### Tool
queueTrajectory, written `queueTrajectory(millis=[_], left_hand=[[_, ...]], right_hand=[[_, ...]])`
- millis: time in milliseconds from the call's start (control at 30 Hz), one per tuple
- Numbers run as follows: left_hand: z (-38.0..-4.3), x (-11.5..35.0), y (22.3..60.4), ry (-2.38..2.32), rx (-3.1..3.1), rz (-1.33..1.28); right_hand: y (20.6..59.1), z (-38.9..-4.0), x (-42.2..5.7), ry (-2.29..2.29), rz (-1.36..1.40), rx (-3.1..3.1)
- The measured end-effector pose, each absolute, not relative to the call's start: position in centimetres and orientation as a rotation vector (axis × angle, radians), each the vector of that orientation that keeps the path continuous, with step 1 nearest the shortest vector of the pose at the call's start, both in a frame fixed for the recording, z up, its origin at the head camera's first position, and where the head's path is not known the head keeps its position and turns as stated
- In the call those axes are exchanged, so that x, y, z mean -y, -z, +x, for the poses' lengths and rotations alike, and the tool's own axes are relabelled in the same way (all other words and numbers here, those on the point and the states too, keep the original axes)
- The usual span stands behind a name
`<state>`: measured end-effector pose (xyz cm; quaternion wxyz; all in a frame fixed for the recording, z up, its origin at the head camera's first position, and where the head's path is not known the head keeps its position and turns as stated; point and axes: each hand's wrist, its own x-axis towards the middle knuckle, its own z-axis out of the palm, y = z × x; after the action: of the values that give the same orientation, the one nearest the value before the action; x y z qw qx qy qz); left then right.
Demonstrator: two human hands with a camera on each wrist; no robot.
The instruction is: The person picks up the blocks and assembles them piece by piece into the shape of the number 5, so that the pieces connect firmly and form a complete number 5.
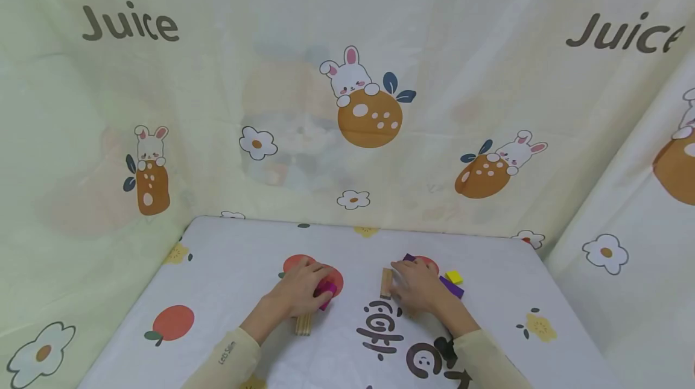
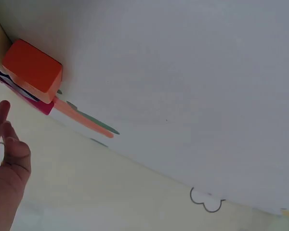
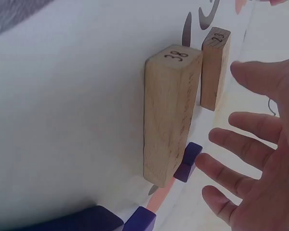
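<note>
In the head view my left hand (image 1: 301, 294) is over a magenta block (image 1: 327, 287), its thumb across the near side. Wooden blocks (image 1: 303, 324) lie side by side under that wrist. An orange block (image 2: 31, 70) shows in the left wrist view, beside the fingertips; I cannot tell whether the hand grips anything. My right hand (image 1: 418, 283) has its fingers spread beside a wooden block (image 1: 386, 282). From the right wrist, the block marked 38 (image 3: 168, 115) stands before the fingers, apart from them, with one marked 23 (image 3: 215, 67) near the thumb.
Right of my right hand lie a yellow block (image 1: 453, 277) and a purple block (image 1: 452, 287). Another purple block (image 1: 409, 257) is behind its fingers. Printed cloth covers the table (image 1: 228, 244), and a cloth curtain (image 1: 304, 3) hangs behind it.
</note>
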<state>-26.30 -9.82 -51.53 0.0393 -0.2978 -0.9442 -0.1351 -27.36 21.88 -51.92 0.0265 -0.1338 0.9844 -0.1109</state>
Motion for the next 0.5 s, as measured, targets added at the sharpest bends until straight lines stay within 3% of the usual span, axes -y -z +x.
queueTrajectory(millis=[500], left_hand=[[-25.4,9.8,51.5,0.435,3.009,-0.755]], right_hand=[[53.0,-29.0,-22.3,0.601,-0.449,-3.041]])
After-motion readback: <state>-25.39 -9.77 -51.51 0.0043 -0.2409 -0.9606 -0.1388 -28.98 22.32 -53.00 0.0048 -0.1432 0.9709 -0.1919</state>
